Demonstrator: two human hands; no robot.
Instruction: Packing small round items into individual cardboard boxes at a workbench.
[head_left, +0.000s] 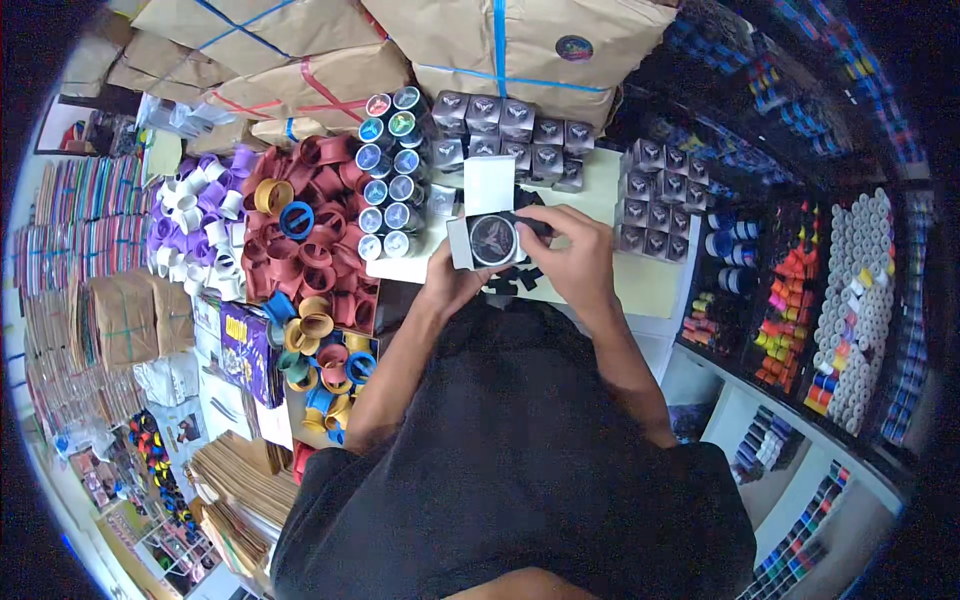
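My left hand (452, 279) holds a small cardboard box (460, 244) with its white lid flap (489, 185) raised. Inside the box sits a round spool (493, 240) with a dark label bearing a winged emblem. My right hand (574, 255) is at the box's right edge, thumb and fingers pinching a small black piece (534, 223). More small black pieces (529, 279) lie on the table below and behind the box. Just left of the box stand rows of round-topped spools (396, 216) with coloured labels. Behind it are stacked dark printed boxes (484, 116).
Another stack of dark boxes (656, 202) stands right on the pale table (652, 289). Left are heaps of red plastic spools (315, 240) and purple and white spools (196, 217). Paper-wrapped parcels (525, 45) line the back. Shelves of thread spools (855, 307) rise at the right.
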